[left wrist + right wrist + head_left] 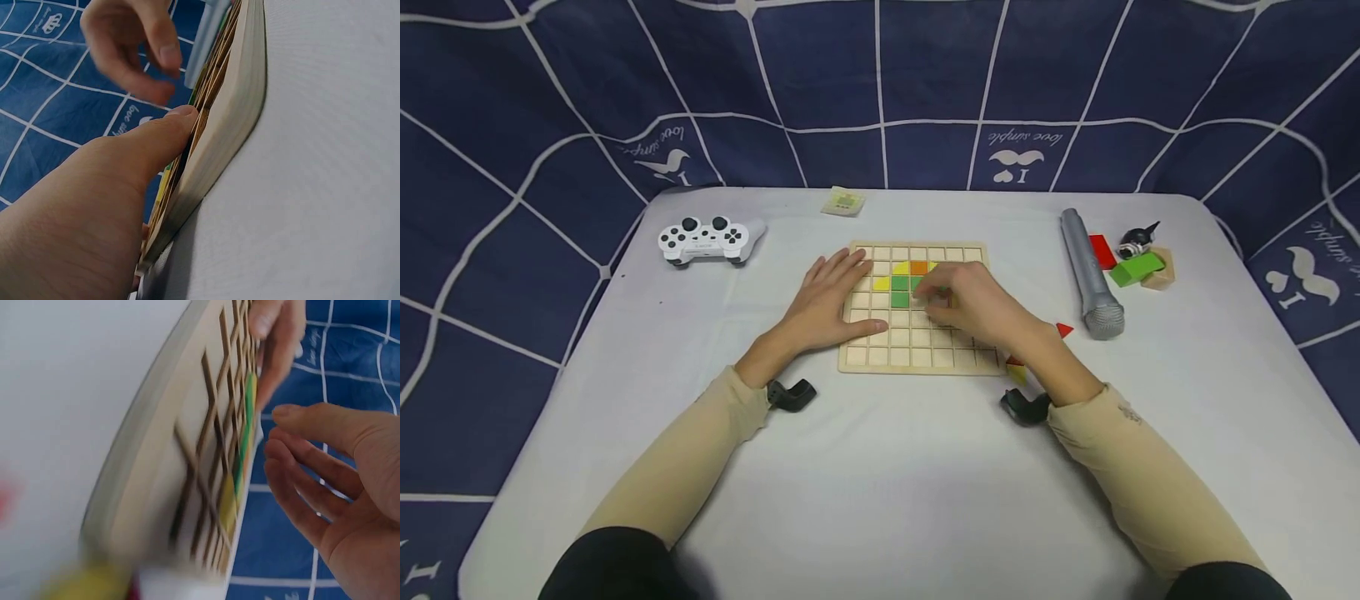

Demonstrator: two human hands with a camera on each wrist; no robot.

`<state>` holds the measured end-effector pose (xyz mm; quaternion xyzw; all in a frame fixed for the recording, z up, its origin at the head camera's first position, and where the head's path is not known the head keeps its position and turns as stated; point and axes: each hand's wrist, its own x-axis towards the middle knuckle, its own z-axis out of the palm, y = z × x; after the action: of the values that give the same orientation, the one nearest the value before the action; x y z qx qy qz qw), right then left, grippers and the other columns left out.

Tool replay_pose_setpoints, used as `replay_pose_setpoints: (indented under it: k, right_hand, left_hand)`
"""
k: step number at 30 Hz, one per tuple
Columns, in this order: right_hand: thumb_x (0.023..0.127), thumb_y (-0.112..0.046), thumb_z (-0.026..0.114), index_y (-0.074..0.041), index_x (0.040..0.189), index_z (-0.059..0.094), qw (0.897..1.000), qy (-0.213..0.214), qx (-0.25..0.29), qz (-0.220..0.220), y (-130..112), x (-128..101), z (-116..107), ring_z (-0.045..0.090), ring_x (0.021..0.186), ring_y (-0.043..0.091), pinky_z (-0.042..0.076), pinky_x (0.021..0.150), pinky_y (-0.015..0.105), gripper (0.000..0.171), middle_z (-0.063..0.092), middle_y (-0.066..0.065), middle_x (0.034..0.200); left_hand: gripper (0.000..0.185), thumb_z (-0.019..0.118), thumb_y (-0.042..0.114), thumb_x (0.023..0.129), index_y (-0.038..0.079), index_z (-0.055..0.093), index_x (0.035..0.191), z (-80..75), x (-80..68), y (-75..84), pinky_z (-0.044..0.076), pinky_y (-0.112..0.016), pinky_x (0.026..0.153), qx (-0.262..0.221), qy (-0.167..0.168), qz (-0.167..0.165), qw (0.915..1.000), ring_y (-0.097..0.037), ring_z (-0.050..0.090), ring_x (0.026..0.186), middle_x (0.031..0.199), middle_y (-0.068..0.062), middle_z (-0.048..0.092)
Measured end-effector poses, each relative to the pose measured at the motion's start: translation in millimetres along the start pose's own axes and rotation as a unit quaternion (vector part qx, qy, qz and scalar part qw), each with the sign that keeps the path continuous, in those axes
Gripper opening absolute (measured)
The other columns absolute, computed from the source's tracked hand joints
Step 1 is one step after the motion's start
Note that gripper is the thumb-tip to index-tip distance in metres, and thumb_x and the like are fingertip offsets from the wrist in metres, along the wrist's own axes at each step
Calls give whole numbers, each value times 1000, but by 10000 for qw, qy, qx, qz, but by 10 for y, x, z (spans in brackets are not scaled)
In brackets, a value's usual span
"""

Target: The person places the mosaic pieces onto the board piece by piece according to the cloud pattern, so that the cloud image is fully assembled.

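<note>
A square wooden grid board (917, 358) lies flat on the white table. Near its upper middle, small green tiles (899, 298), an orange tile (918, 267) and yellow tiles (881, 283) fill several cells. My left hand (831, 300) rests on the board's left side, fingers and thumb spread; in the left wrist view its thumb (178, 119) touches the board near the edge. Above the right part of the grid hovers my right hand (973, 304), partly covering tiles. Its fingers (303, 469) are loosely bent towards the thumb, and nothing shows between them.
Beside my right wrist lie red and yellow pieces (1017, 372) and a red triangle (1064, 330). Further right are a grey microphone (1088, 275), a green block (1137, 268), a red block (1102, 251) and a small dark figure (1137, 240). A white game controller (707, 240) sits back left.
</note>
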<state>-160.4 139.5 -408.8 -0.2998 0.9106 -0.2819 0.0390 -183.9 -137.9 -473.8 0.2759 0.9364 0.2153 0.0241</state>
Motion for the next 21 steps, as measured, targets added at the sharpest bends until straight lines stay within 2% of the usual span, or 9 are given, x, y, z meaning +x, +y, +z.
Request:
replay_pose_setpoints:
  k: [6,13,17,21]
  right_hand:
    - [88,-4,84,-6,111,80,9994,222,-18,263,179,-424,-228,72,97,24,62,89,44,23,78,6,110]
    - [87,-9,86,-12,113,80,9973,257,-153,668,304,-902,-367,73,95,20,63,88,47,26,79,1,108]
    - [82,-12,92,-17,105,81,9960,242,-196,833,334,-1115,-352,69,87,13,63,82,40,26,77,-5,97]
    - [77,-15,95,-23,90,78,9954,298,-272,871,360,-1225,-297,63,75,10,59,73,29,23,69,-11,79]
  left_hand:
    - [106,71,68,87,11,31,166,-10,3,15,0,-54,133,25,-4,-27,10000,-30,7,165,177,-8,19]
    - [105,71,68,87,11,31,167,-15,-16,-3,0,-54,133,20,18,-61,10000,-30,7,165,177,-8,19]
    - [106,71,68,88,11,30,167,-8,-16,-9,0,-54,133,16,7,-42,10000,-30,7,165,177,-8,19]
    - [106,70,69,88,12,30,167,3,1,-7,0,-54,133,39,7,-1,10000,-29,6,166,177,-7,18]
